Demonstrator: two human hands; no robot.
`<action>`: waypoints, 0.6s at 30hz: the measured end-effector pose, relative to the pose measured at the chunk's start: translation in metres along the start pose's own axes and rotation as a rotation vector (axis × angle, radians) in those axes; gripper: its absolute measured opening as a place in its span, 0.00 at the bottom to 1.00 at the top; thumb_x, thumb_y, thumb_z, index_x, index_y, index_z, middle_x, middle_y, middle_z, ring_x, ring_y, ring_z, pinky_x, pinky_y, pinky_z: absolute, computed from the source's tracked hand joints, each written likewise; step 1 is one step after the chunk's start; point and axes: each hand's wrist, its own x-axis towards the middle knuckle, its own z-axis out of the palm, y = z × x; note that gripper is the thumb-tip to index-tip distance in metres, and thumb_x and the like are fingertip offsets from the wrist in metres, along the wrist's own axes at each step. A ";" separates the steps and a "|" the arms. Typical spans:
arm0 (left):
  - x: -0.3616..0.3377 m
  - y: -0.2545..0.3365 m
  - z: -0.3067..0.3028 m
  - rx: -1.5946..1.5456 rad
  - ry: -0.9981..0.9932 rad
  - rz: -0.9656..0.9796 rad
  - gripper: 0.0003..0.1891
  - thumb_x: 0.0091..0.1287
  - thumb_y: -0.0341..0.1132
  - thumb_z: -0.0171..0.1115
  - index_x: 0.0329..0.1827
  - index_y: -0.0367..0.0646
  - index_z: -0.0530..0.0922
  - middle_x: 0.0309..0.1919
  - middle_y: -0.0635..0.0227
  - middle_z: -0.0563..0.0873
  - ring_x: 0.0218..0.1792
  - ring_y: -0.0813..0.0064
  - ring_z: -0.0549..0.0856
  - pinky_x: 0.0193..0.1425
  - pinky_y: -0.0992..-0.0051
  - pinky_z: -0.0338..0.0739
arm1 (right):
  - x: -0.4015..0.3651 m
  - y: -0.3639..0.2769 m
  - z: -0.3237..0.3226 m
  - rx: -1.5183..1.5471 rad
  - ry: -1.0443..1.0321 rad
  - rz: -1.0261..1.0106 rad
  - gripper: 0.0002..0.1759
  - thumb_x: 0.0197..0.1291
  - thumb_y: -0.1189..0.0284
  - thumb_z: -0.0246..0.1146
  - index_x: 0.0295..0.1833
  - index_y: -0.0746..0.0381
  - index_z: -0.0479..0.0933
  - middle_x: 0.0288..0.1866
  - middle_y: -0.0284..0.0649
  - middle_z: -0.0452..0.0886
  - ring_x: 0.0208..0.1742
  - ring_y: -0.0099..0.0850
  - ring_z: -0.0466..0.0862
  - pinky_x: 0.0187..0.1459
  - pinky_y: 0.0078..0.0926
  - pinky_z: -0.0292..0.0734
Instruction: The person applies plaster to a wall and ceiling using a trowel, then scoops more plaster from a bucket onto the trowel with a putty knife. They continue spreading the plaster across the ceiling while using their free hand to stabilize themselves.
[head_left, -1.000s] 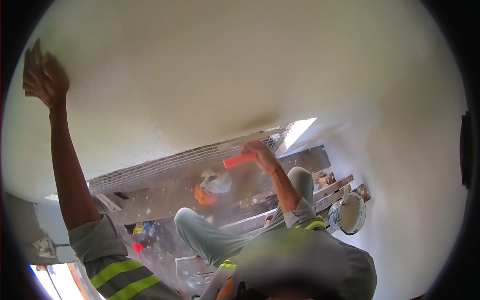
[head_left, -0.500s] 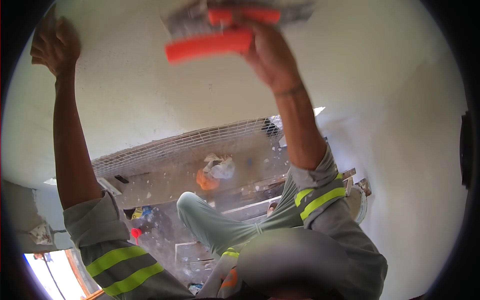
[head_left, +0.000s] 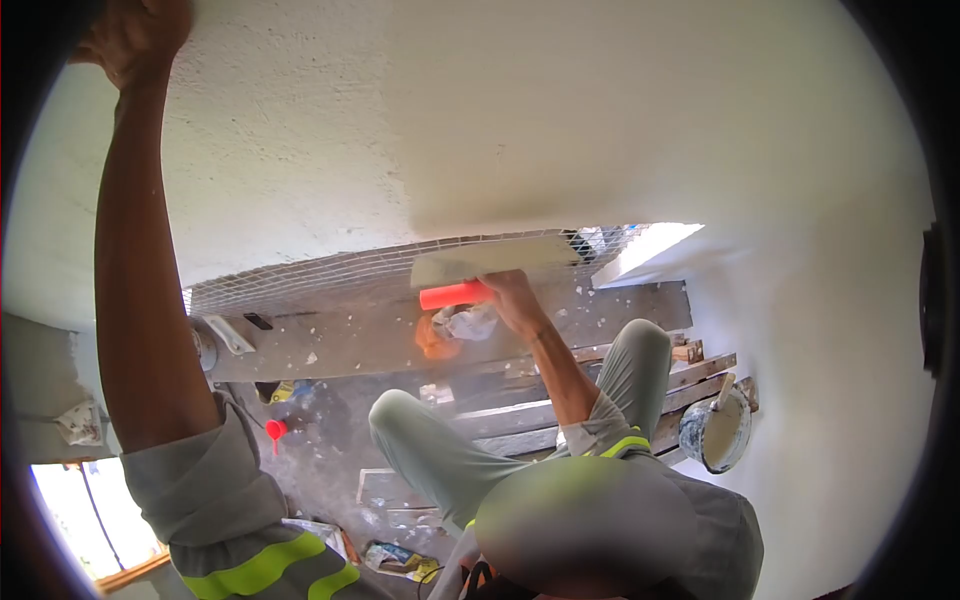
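My right hand (head_left: 513, 298) is closed around the red handle of a plastering trowel (head_left: 453, 295), down by the lower edge of the wall. Its wide, pale blade (head_left: 485, 262) faces the wall and overlaps the white mesh (head_left: 330, 268) in this view. Above it spreads the pale wall (head_left: 560, 120), smooth on the right and rougher, with small pits, on the left. At the top left, my left hand (head_left: 135, 40) leans on the wall with its fingers outstretched, partly cut off by the frame edge.
A bucket (head_left: 715, 435) of pale paste, with a tool standing in it, is at the right beside wooden planks (head_left: 690, 385). An orange and white bag (head_left: 455, 328) lies below the trowel. Left of my knees are a red object (head_left: 276, 430) and scattered packaging (head_left: 398, 560).
My right hand has come down from high on the wall to its lower edge, trowel still in it. My left hand has shifted up toward the top edge. The bucket now shows more fully.
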 end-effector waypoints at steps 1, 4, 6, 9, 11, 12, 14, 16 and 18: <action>0.001 -0.002 0.007 -0.031 0.117 0.010 0.28 0.77 0.52 0.31 0.70 0.43 0.62 0.69 0.53 0.64 0.68 0.54 0.64 0.71 0.51 0.54 | 0.011 0.001 -0.002 0.013 0.028 0.036 0.15 0.65 0.74 0.62 0.54 0.66 0.72 0.47 0.40 0.79 0.50 0.31 0.81 0.59 0.34 0.72; 0.002 0.000 -0.003 -0.076 -0.064 -0.054 0.29 0.78 0.52 0.29 0.74 0.43 0.55 0.73 0.49 0.55 0.72 0.53 0.60 0.72 0.49 0.55 | 0.032 0.003 -0.003 0.010 0.038 -0.020 0.13 0.65 0.70 0.63 0.50 0.67 0.74 0.44 0.40 0.80 0.44 0.31 0.82 0.55 0.33 0.75; 0.006 -0.008 0.000 -0.098 -0.087 -0.058 0.32 0.76 0.55 0.33 0.75 0.42 0.53 0.72 0.44 0.54 0.69 0.51 0.60 0.70 0.46 0.55 | 0.039 -0.002 0.000 -0.025 0.027 -0.094 0.13 0.65 0.69 0.63 0.49 0.67 0.76 0.43 0.40 0.80 0.42 0.31 0.82 0.53 0.33 0.76; -0.005 -0.034 0.033 -0.151 0.140 0.004 0.33 0.71 0.58 0.42 0.71 0.44 0.62 0.66 0.44 0.63 0.58 0.50 0.65 0.63 0.45 0.53 | 0.034 -0.049 0.038 -0.080 0.010 -0.185 0.12 0.65 0.70 0.62 0.48 0.67 0.77 0.42 0.39 0.81 0.44 0.29 0.81 0.52 0.31 0.76; -0.003 -0.025 0.024 -0.185 0.104 -0.006 0.32 0.72 0.55 0.42 0.72 0.42 0.61 0.68 0.47 0.63 0.57 0.52 0.66 0.64 0.47 0.53 | 0.025 -0.111 0.083 -0.088 -0.028 -0.253 0.12 0.65 0.71 0.61 0.49 0.68 0.77 0.42 0.39 0.81 0.45 0.28 0.81 0.51 0.30 0.76; 0.000 -0.035 0.037 -0.233 0.188 0.165 0.28 0.74 0.50 0.41 0.71 0.43 0.64 0.71 0.54 0.63 0.58 0.58 0.66 0.65 0.53 0.52 | 0.024 -0.141 0.104 -0.061 -0.034 -0.279 0.12 0.65 0.71 0.62 0.50 0.68 0.77 0.41 0.39 0.81 0.45 0.28 0.81 0.51 0.29 0.76; 0.000 -0.025 0.030 -0.217 0.202 0.100 0.26 0.74 0.48 0.40 0.70 0.47 0.67 0.72 0.60 0.65 0.59 0.63 0.66 0.65 0.57 0.53 | 0.022 -0.206 0.159 -0.004 -0.059 -0.343 0.14 0.65 0.72 0.62 0.52 0.68 0.77 0.41 0.39 0.82 0.45 0.27 0.80 0.51 0.28 0.76; 0.005 -0.014 0.015 -0.198 0.206 0.051 0.24 0.74 0.47 0.39 0.69 0.49 0.70 0.72 0.63 0.66 0.61 0.66 0.66 0.65 0.60 0.53 | 0.009 -0.284 0.225 -0.164 -0.108 -0.556 0.15 0.66 0.70 0.61 0.53 0.68 0.78 0.45 0.40 0.83 0.47 0.28 0.81 0.52 0.28 0.76; 0.005 -0.006 0.001 -0.182 0.174 0.017 0.23 0.74 0.46 0.40 0.68 0.52 0.72 0.72 0.65 0.66 0.62 0.69 0.66 0.66 0.63 0.53 | 0.020 -0.373 0.280 -0.171 -0.421 -0.683 0.11 0.65 0.72 0.61 0.50 0.66 0.78 0.48 0.43 0.84 0.47 0.33 0.85 0.48 0.31 0.82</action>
